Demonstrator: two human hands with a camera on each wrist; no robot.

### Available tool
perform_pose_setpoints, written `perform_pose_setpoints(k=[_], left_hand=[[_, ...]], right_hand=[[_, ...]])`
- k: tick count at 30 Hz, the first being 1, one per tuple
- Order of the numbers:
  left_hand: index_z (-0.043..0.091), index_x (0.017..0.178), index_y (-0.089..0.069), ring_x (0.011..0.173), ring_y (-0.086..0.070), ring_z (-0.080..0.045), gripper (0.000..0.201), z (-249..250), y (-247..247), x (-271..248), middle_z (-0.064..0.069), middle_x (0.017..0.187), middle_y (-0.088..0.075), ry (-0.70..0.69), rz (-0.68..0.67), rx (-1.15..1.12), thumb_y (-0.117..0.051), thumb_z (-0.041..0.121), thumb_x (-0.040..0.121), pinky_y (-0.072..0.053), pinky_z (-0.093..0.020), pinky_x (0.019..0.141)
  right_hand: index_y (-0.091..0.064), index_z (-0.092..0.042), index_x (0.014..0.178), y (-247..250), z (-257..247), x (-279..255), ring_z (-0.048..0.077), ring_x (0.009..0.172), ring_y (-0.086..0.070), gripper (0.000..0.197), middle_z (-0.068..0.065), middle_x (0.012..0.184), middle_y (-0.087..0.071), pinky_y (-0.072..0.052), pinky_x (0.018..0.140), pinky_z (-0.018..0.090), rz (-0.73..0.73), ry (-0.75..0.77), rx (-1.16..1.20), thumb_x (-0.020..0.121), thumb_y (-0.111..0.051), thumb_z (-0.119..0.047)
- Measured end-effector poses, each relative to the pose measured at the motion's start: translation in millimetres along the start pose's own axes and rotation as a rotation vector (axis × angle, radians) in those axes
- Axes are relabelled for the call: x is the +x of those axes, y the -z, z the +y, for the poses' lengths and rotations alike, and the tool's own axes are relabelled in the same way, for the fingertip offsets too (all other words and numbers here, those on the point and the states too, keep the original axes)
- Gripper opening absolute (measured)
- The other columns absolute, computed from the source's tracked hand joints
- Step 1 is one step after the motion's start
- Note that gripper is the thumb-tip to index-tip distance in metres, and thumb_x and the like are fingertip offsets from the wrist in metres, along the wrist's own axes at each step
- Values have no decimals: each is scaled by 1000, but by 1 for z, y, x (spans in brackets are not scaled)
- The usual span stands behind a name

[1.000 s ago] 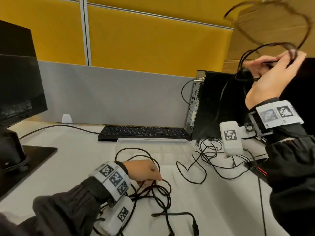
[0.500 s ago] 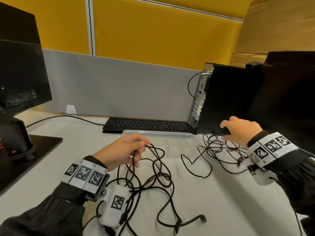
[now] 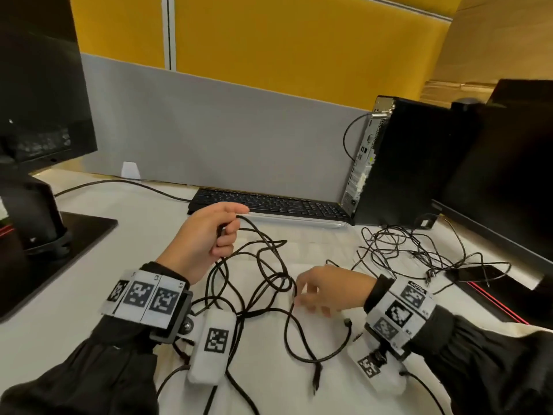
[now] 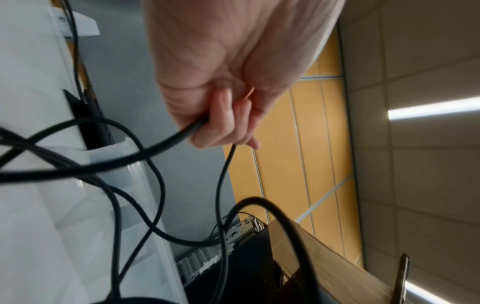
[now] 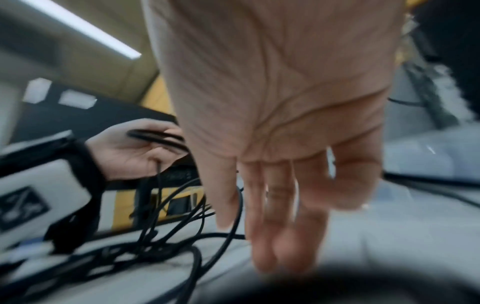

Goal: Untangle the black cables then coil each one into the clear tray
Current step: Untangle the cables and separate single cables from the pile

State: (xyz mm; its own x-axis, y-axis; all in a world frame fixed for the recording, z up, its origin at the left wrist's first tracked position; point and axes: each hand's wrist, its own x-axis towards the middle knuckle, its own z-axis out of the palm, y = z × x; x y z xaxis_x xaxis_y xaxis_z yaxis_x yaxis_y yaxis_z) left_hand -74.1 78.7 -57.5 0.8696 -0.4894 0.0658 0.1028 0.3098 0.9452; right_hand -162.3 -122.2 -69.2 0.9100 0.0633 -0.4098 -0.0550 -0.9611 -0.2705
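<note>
Since the earlier frames, the right hand [image 3: 326,290] has come down from head height, let go of the thin cables [image 3: 419,250] and crossed to the middle of the table; the left hand [image 3: 206,238] has risen from the table surface with cable in its grasp.

Surface and room: a white table [image 3: 89,295] stands against a grey partition [image 3: 224,130] with yellow panels [image 3: 299,46] above. A monitor [image 3: 39,85] on a black stand occupies the left edge, a second monitor [image 3: 502,181] the right edge. A black keyboard [image 3: 269,203] and a computer tower [image 3: 398,163] line the far edge. The clear tray [image 3: 299,218] lies just in front of the keyboard, its far rim catching the light.

Task items: the left hand, fingers curled, grasps strands of the thick black cables [image 3: 269,274] above the near left part of the tray; the left wrist view shows two strands leaving the fist [image 4: 223,115]. Loops hang from it onto the table centre and trail toward the near edge, where one plug [image 3: 317,375] lies. The right hand, fingers extended and relaxed, holds nothing; its fingertips [image 5: 272,253] are at the right side of this tangle, though blur hides whether they touch it. The thin cables lie in a separate heap near the far right corner, before the tower.
</note>
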Motion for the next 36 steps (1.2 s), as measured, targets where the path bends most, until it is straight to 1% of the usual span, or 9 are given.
perform_pose_setpoints(k=[6,8,10,12,15,18,22,27,36], left_hand=[[10,97,-59,42,-30,-5,27,1,7,3,6,54,-38,-27,149,6,-33,3,93,-26,-16,36],[17,93,-61,63,-45,-5,24,1,9,4,4,76,-50,-206,345,409,-39,6,93,-40,-21,58],[26,96,-57,97,-47,-8,10,3,5,-3,5,107,-43,-438,444,734,-49,26,92,-39,-28,89],[36,103,-55,117,-37,-4,25,8,-3,-16,12,116,-37,-653,312,875,-47,50,84,-25,-31,100],[44,109,-53,123,-34,8,36,13,-13,-30,26,122,-46,-797,-34,978,-48,61,78,-20,-32,104],[55,123,-37,103,-51,7,54,10,-12,-29,27,110,-55,-617,-244,1024,-63,47,76,-37,-20,95],[59,115,-34,69,-55,-9,56,6,0,-17,15,89,-62,-545,-170,1088,-64,22,85,-47,-15,66],[34,88,-58,67,-55,4,3,11,22,-8,14,80,-64,-543,37,1013,-58,31,89,-39,-8,61],[26,75,-65,70,-53,-7,28,13,42,0,3,71,-61,-406,328,1159,-58,53,80,-42,-23,63]], right_hand=[[-60,-24,86,0,-1,-1,7,75,-64,13,-4,87,-66,-43,46,16,97,138,539,95,-52,-27],[-60,-18,87,4,-6,-6,10,80,-65,15,-2,88,-67,-47,47,19,181,211,693,96,-50,-23],[-60,-12,87,11,-15,-12,15,76,-64,18,3,84,-66,-51,51,22,257,286,845,97,-47,-20],[-60,-10,89,17,-25,-17,17,70,-61,19,5,76,-63,-53,56,25,320,356,946,97,-45,-19],[-60,-9,93,25,-38,-22,14,67,-54,20,3,69,-56,-52,60,27,450,438,991,97,-44,-20],[-60,-10,94,37,-43,-26,14,73,-54,20,4,69,-54,-52,60,28,574,507,1034,97,-43,-21],[-56,-16,90,61,-41,-29,13,64,-53,18,-3,59,-46,-53,60,28,709,579,1198,97,-41,-24],[-55,-19,94,84,-22,-32,7,59,-44,22,-7,61,-42,-45,64,24,1074,580,1247,102,-35,-25],[-49,-22,91,92,-13,-29,7,66,-45,21,-6,69,-43,-46,75,28,1481,698,1324,102,-31,-26]])
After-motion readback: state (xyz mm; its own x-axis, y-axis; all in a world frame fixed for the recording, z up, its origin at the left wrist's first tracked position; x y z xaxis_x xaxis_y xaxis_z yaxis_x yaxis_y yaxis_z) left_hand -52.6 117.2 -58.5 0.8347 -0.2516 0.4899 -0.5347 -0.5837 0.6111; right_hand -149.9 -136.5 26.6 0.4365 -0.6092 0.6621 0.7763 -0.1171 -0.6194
